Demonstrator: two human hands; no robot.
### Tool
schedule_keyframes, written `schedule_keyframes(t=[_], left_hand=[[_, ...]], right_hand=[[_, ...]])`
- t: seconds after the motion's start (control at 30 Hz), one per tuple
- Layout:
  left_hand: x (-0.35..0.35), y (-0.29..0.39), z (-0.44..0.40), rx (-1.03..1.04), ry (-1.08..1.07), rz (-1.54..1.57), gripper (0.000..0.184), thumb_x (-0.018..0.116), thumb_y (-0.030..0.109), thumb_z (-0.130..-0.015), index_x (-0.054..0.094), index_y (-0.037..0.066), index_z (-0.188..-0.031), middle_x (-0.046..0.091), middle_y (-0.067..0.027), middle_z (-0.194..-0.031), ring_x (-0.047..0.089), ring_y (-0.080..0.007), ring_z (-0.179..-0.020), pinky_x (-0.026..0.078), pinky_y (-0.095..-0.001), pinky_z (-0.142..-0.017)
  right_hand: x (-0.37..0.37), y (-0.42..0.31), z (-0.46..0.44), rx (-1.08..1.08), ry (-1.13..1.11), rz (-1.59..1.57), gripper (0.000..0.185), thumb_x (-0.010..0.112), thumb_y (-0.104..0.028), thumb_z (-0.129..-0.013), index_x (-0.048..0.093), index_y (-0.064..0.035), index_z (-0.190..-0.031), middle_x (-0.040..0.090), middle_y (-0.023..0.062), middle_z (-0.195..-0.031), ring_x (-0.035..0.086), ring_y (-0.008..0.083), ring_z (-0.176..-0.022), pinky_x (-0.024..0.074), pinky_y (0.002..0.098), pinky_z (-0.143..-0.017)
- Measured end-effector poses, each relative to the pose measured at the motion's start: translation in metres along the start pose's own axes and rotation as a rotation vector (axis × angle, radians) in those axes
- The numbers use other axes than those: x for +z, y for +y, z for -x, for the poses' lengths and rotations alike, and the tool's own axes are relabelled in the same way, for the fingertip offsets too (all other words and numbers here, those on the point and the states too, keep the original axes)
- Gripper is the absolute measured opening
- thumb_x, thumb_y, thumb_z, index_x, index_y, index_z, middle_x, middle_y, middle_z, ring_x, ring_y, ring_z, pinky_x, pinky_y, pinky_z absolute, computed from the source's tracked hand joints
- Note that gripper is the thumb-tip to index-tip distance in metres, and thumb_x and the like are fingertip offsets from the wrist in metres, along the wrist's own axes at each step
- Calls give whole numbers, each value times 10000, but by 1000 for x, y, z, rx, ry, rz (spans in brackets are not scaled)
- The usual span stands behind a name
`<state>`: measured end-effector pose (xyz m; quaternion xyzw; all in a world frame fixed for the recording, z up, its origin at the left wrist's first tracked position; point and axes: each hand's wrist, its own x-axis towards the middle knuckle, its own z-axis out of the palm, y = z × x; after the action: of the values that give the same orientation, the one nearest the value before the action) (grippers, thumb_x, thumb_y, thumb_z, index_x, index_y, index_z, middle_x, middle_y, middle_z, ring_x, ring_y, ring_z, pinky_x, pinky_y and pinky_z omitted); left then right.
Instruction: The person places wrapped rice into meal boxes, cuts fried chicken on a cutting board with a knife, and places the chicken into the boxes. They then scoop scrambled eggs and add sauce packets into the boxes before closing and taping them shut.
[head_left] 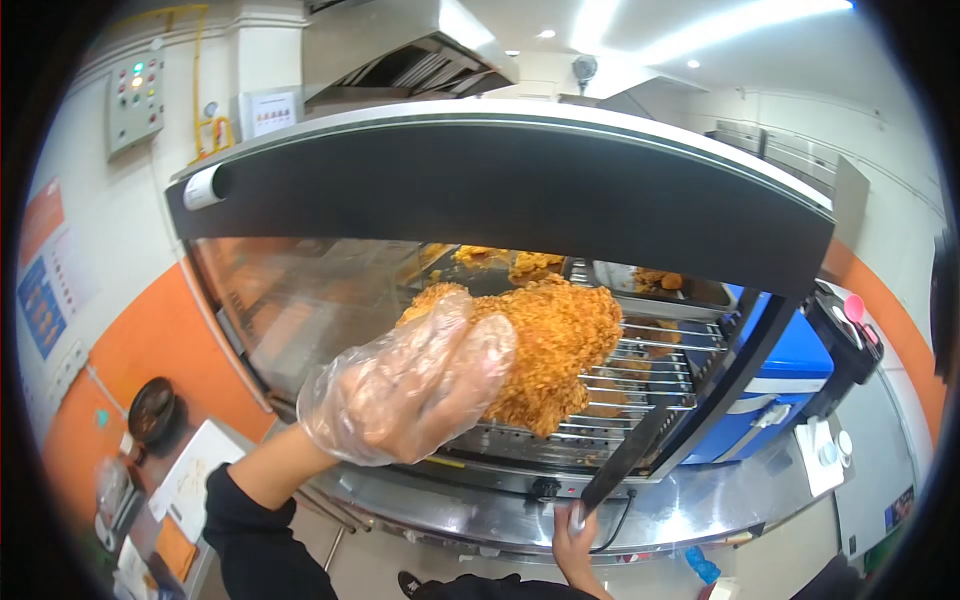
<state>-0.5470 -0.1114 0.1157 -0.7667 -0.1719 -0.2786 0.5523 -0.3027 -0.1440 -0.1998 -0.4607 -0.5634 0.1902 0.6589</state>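
Observation:
My left hand (420,385), in a clear plastic glove, grips a large piece of fried chicken (560,350) with a rough golden crust. The chicken is held up in front of the opening of a glass-sided food warmer (500,185). Part of the crust is hidden behind my gloved fingers. Lower down, my bare right hand (574,545) is closed round the lower end of a dark bar (630,455), which looks like the edge of the warmer's door. Wire racks (660,365) and more fried pieces (535,265) show inside the warmer.
A steel counter (700,515) runs under the warmer. To the right stands a blue cool box (765,380). On the left are a white cutting board (195,470) and a dark pan (152,410). An extractor hood (415,50) hangs behind.

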Motion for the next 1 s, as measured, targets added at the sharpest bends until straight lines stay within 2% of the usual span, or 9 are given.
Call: schedule_keyframes(t=[0.1, 0.2, 0.27, 0.3, 0.37, 0.47, 0.57, 0.77, 1.0], left_hand=[[-31, 14, 32, -158, 13, 8, 441, 712, 91, -782, 580, -3, -1192, 628, -246, -1095, 659, -334, -1005, 586, -371, -778], [-72, 36, 64, -563, 36, 27, 471, 699, 82, -797, 545, -38, -1227, 623, -227, -1110, 659, -340, -982, 565, -385, -802], [-85, 53, 105, -1129, 120, -81, 524, 665, 174, -868, 467, -61, -1293, 591, -201, -1187, 621, -291, -1037, 505, -388, -879], [-88, 57, 119, -1127, 107, -110, 524, 665, 174, -868, 467, -61, -1293, 591, -201, -1187, 621, -291, -1037, 505, -388, -879], [-92, 63, 146, -1548, 687, -17, 525, 633, 157, -884, 442, -52, -1327, 581, -175, -1183, 620, -305, -996, 530, -410, -861], [-120, 80, 205, -1841, 1018, 216, 575, 637, 246, -888, 431, -31, -1348, 555, -166, -1230, 593, -299, -1055, 526, -433, -874], [-147, 112, 274, -1961, 1166, 280, 624, 653, 312, -868, 437, -12, -1356, 541, -169, -1257, 584, -309, -1078, 516, -457, -894], [-227, 187, 375, -2157, 1144, 160, 587, 631, 354, -878, 473, 27, -1339, 539, -145, -1288, 548, -296, -1150, 482, -457, -942], [-300, 213, 437, -2365, 1094, 49, 651, 576, 450, -895, 419, 47, -1381, 528, -126, -1314, 538, -295, -1175, 454, -457, -969]], right_hand=[[64, -53, -54, 6, 0, -145, 386, 822, -127, -753, 451, -64, -840, 445, -34, -626, 393, 61, -545, 322, 216, -493], [139, -85, -80, -106, 41, -114, 415, 850, -195, -725, 476, -60, -840, 496, 2, -609, 454, 96, -516, 380, 248, -477], [176, -87, -85, -148, 29, -120, 396, 844, -219, -734, 502, -49, -842, 535, 33, -604, 506, 131, -493, 421, 271, -469], [190, -90, -86, -237, 54, -95, 412, 846, -238, -728, 495, -55, -844, 521, 28, -595, 496, 126, -491, 411, 273, -466], [208, -89, -86, -332, 68, -88, 428, 848, -256, -722, 488, -61, -845, 507, 24, -585, 486, 120, -488, 401, 274, -463], [214, -77, -87, -299, 134, -22, 401, 831, -258, -738, 500, -59, -846, 505, 24, -547, 501, 138, -458, 405, 291, -458], [201, -82, -86, -285, 165, 46, 342, 805, -222, -766, 534, -37, -862, 559, 91, -585, 575, 245, -468, 450, 336, -462], [139, -76, -89, -147, 407, 150, 230, 741, -170, -823, 585, -26, -911, 567, 60, -612, 548, 137, -507, 449, 296, -489], [32, -12, -129, -392, 762, 729, 262, 641, -272, -902, 602, -15, -867, 634, 177, -703, 617, 345, -618, 458, 424, -540]])
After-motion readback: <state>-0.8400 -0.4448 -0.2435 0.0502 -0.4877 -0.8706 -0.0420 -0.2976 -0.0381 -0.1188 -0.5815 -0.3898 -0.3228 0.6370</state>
